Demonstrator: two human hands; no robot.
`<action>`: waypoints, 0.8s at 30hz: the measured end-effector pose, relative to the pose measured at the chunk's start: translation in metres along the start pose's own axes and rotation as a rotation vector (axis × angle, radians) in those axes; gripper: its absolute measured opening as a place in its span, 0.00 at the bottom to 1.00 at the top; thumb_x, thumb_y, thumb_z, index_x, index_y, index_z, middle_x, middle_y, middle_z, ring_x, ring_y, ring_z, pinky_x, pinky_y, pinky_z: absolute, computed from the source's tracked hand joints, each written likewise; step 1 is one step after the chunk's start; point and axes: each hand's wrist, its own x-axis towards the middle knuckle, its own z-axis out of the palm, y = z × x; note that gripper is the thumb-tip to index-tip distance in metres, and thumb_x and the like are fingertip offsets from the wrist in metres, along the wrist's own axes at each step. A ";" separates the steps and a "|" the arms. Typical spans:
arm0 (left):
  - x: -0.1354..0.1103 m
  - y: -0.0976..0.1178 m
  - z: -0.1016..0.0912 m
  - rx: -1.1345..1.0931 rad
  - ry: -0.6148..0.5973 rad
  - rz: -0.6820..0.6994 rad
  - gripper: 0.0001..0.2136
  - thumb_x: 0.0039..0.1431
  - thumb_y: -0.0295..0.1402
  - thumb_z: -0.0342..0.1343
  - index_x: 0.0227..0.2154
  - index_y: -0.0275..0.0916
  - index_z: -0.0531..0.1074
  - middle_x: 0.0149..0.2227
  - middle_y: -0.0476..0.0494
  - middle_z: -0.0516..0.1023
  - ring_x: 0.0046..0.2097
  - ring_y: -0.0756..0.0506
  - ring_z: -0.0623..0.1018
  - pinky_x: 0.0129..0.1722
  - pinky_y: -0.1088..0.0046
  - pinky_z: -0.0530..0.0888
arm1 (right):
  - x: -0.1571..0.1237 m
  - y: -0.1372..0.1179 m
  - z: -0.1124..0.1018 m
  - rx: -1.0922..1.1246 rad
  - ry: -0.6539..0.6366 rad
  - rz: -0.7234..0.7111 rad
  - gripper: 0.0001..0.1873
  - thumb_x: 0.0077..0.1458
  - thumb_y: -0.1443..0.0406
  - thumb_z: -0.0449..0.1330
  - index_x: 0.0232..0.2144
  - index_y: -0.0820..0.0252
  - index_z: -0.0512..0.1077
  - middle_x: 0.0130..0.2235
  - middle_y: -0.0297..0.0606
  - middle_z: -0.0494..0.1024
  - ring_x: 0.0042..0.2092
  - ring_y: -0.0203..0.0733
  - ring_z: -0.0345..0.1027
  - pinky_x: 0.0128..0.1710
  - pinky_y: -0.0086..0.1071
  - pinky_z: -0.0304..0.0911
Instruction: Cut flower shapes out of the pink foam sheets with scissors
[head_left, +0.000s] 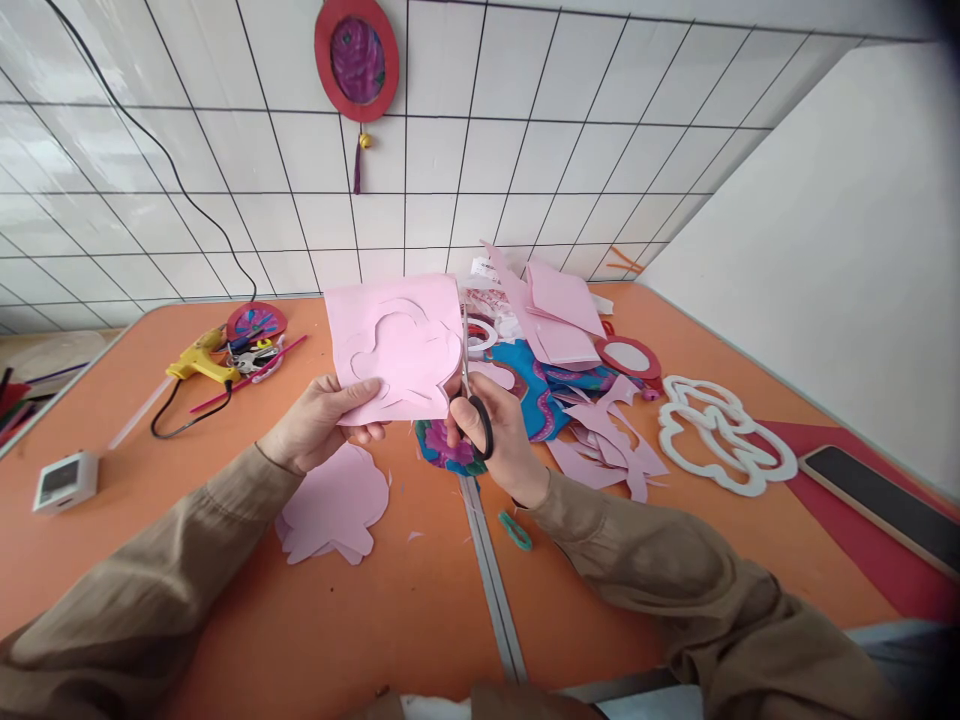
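Note:
My left hand [330, 410] pinches the lower left of a pink sheet [405, 350], thumb on top and fingers behind. Curved, cloud-like outlines show on that sheet, partly cut or drawn; I cannot tell which. Black-handled scissors [480, 425] are in my right hand [499, 430], their blades pointing up along the sheet's right edge. Below my left hand, pink cut-out shapes [337, 505] lie stacked on the orange table [420, 630]. Pink scraps [611, 440] are piled to the right of my right hand.
At left are a yellow glue gun [199, 358] with a black cord and a small white device [66, 482]. Folded pink sheets [559, 310], blue patterned cloth [529, 385], white cloud-shaped frames [727, 435] and a dark phone-like slab [885, 505] occupy the right. A green clip [515, 531] lies near the table seam.

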 end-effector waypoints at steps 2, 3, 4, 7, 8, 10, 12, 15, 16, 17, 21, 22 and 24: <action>0.000 0.000 -0.001 0.004 -0.003 0.000 0.12 0.48 0.35 0.69 0.19 0.30 0.79 0.14 0.40 0.75 0.15 0.51 0.74 0.15 0.83 0.70 | 0.000 0.001 0.000 -0.009 0.002 -0.001 0.22 0.55 0.46 0.61 0.32 0.58 0.65 0.21 0.27 0.66 0.21 0.32 0.64 0.22 0.29 0.60; 0.000 0.000 -0.001 0.005 -0.006 0.000 0.12 0.48 0.35 0.70 0.19 0.30 0.79 0.14 0.40 0.76 0.15 0.51 0.74 0.15 0.83 0.70 | 0.000 0.001 -0.001 -0.011 0.002 -0.001 0.22 0.56 0.46 0.61 0.32 0.58 0.65 0.21 0.27 0.66 0.21 0.32 0.64 0.22 0.29 0.60; 0.000 0.000 -0.002 0.007 -0.007 0.000 0.13 0.47 0.36 0.70 0.19 0.30 0.79 0.14 0.40 0.76 0.15 0.51 0.74 0.15 0.83 0.70 | 0.000 0.002 -0.001 -0.011 0.001 0.000 0.22 0.56 0.46 0.61 0.32 0.58 0.65 0.21 0.26 0.66 0.21 0.32 0.64 0.21 0.28 0.59; 0.000 0.000 -0.002 0.011 -0.008 0.000 0.13 0.45 0.37 0.71 0.19 0.30 0.79 0.14 0.40 0.76 0.15 0.51 0.74 0.15 0.83 0.70 | 0.000 0.002 -0.001 -0.001 0.002 0.005 0.22 0.55 0.46 0.61 0.32 0.58 0.66 0.21 0.26 0.66 0.21 0.31 0.63 0.21 0.28 0.58; 0.000 0.000 -0.002 0.012 -0.008 -0.001 0.13 0.45 0.37 0.71 0.19 0.31 0.79 0.14 0.40 0.76 0.15 0.51 0.74 0.15 0.83 0.70 | 0.000 0.002 -0.001 0.003 0.001 0.005 0.22 0.55 0.46 0.61 0.32 0.58 0.66 0.21 0.26 0.66 0.20 0.31 0.63 0.21 0.28 0.58; 0.000 0.000 -0.002 0.012 -0.011 -0.004 0.13 0.45 0.37 0.71 0.20 0.31 0.79 0.14 0.40 0.76 0.15 0.51 0.74 0.15 0.83 0.70 | -0.001 0.003 -0.001 0.007 -0.001 0.003 0.22 0.55 0.46 0.61 0.32 0.58 0.66 0.21 0.26 0.66 0.21 0.31 0.63 0.20 0.28 0.58; 0.000 0.000 -0.002 0.009 -0.013 -0.003 0.12 0.46 0.36 0.71 0.20 0.31 0.79 0.14 0.40 0.76 0.15 0.51 0.74 0.15 0.83 0.70 | -0.001 0.003 -0.001 0.008 -0.001 -0.001 0.22 0.56 0.46 0.61 0.32 0.58 0.66 0.21 0.26 0.66 0.20 0.31 0.63 0.20 0.28 0.58; 0.001 0.000 -0.002 0.003 -0.010 -0.001 0.12 0.46 0.36 0.71 0.20 0.31 0.80 0.15 0.40 0.76 0.16 0.51 0.74 0.15 0.83 0.70 | -0.001 0.002 -0.001 0.000 0.006 0.007 0.22 0.55 0.46 0.61 0.32 0.58 0.65 0.21 0.26 0.66 0.20 0.31 0.63 0.19 0.28 0.58; 0.001 0.000 -0.002 0.002 -0.010 -0.001 0.12 0.45 0.37 0.71 0.20 0.31 0.80 0.15 0.40 0.76 0.15 0.51 0.74 0.15 0.83 0.71 | -0.001 0.002 -0.001 -0.004 0.009 0.011 0.23 0.55 0.46 0.61 0.32 0.58 0.65 0.21 0.26 0.66 0.20 0.31 0.63 0.19 0.27 0.57; 0.001 0.000 -0.002 0.004 -0.012 -0.003 0.13 0.45 0.37 0.71 0.20 0.31 0.80 0.15 0.40 0.76 0.15 0.51 0.74 0.15 0.83 0.71 | -0.001 0.002 0.000 -0.007 0.012 0.014 0.23 0.54 0.45 0.61 0.31 0.58 0.65 0.21 0.26 0.65 0.20 0.30 0.63 0.19 0.27 0.57; 0.001 0.002 -0.003 0.008 -0.018 -0.004 0.14 0.43 0.38 0.72 0.20 0.31 0.80 0.15 0.41 0.76 0.15 0.51 0.74 0.15 0.83 0.71 | -0.001 0.001 0.000 -0.012 0.016 0.017 0.24 0.54 0.45 0.62 0.30 0.59 0.65 0.22 0.26 0.65 0.19 0.30 0.64 0.18 0.27 0.56; 0.001 0.002 -0.004 0.009 -0.022 -0.004 0.14 0.43 0.39 0.72 0.20 0.31 0.80 0.15 0.41 0.76 0.15 0.51 0.74 0.15 0.83 0.71 | -0.001 0.001 0.000 -0.011 0.016 0.017 0.24 0.53 0.45 0.62 0.30 0.59 0.65 0.22 0.26 0.65 0.19 0.30 0.64 0.18 0.27 0.56; 0.001 0.003 -0.004 0.011 -0.027 -0.003 0.14 0.42 0.39 0.73 0.19 0.31 0.79 0.14 0.41 0.76 0.15 0.51 0.74 0.14 0.83 0.71 | -0.001 0.001 0.000 -0.008 0.015 0.020 0.24 0.53 0.45 0.62 0.30 0.59 0.65 0.22 0.26 0.65 0.19 0.29 0.63 0.18 0.26 0.56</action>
